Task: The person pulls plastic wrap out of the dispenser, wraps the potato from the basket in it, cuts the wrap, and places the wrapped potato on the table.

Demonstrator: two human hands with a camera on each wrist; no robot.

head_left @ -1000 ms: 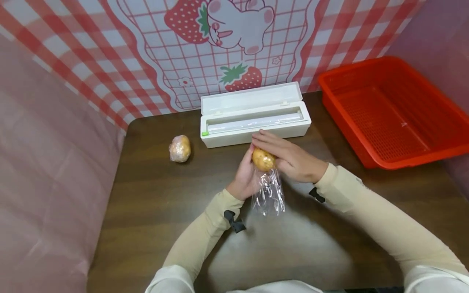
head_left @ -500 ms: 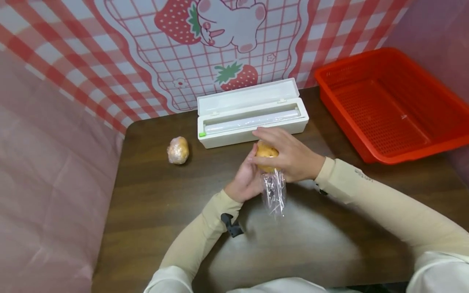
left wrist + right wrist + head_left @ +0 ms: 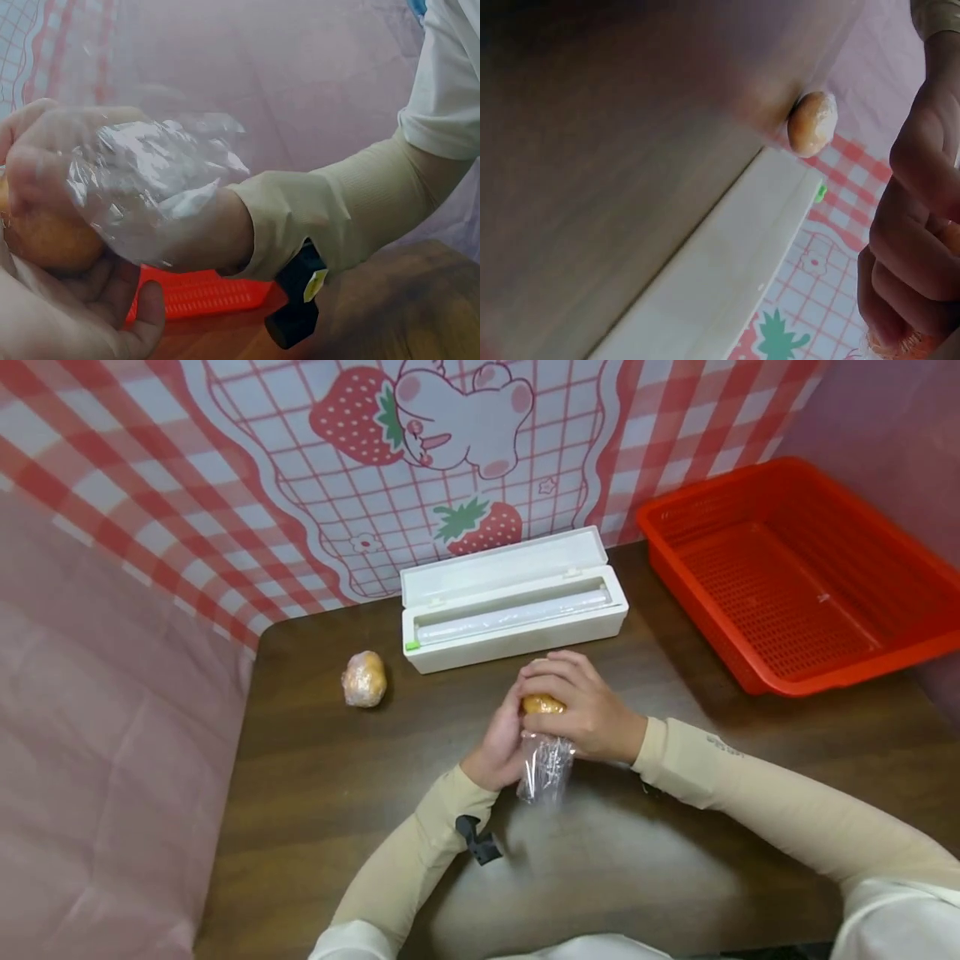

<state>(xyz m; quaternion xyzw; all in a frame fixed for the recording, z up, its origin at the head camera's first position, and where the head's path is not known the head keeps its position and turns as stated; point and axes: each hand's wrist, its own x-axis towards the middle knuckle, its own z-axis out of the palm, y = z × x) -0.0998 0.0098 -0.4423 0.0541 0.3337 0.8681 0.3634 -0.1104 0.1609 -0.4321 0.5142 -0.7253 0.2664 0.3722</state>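
A yellow-brown potato [image 3: 543, 703] is wrapped in cling film [image 3: 546, 768], whose loose end hangs toward the person. My left hand [image 3: 497, 745] holds the potato from the left side. From the right, my right hand [image 3: 588, 714] grips it with curled fingers over its top, hiding much of it. The left wrist view shows the potato [image 3: 56, 240] between the hands, with the crumpled film [image 3: 161, 161] sticking out past the right wrist. A second potato [image 3: 364, 679], fully wrapped, lies on the table to the left.
Behind the hands stands a white cling film box [image 3: 517, 637], its lid up and a film roll [image 3: 517, 616] inside. A red plastic basket [image 3: 720, 610] is at the right. The brown table [image 3: 322, 827] meets a checked cloth [image 3: 225, 510] at the back.
My right hand, straight-fingered against the potato a second ago, has curled its fingers over it. Both hands have come slightly nearer the person with the potato. The loose film has bunched narrower.
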